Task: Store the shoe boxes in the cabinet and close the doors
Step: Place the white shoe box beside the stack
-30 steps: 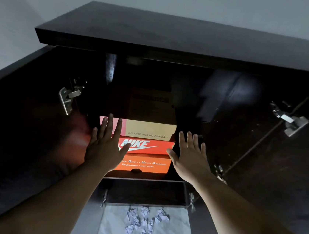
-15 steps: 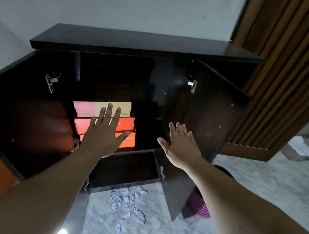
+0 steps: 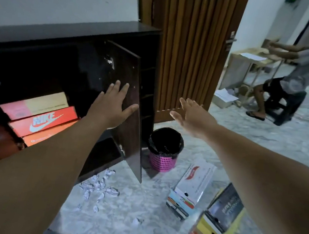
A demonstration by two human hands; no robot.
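Both hands empty, fingers spread: left hand (image 3: 110, 106), right hand (image 3: 194, 117). We've pulled back from boxes (image 3: 38, 117) stacked in cabinet (image 3: 73, 30); more stacks (image 3: 189, 190) wait on floor, door (image 3: 130, 102) open.

Both arms are reaching forward with fingers spread: the left hand (image 3: 112, 106) is showing in front of the open cabinet door (image 3: 132, 114), the right hand (image 3: 194, 117) hanging in air. Three shoe boxes (image 3: 42, 117) are sitting stacked inside the cabinet (image 3: 63, 31); more boxes (image 3: 205, 201) are lying on the floor (image 3: 128, 219).
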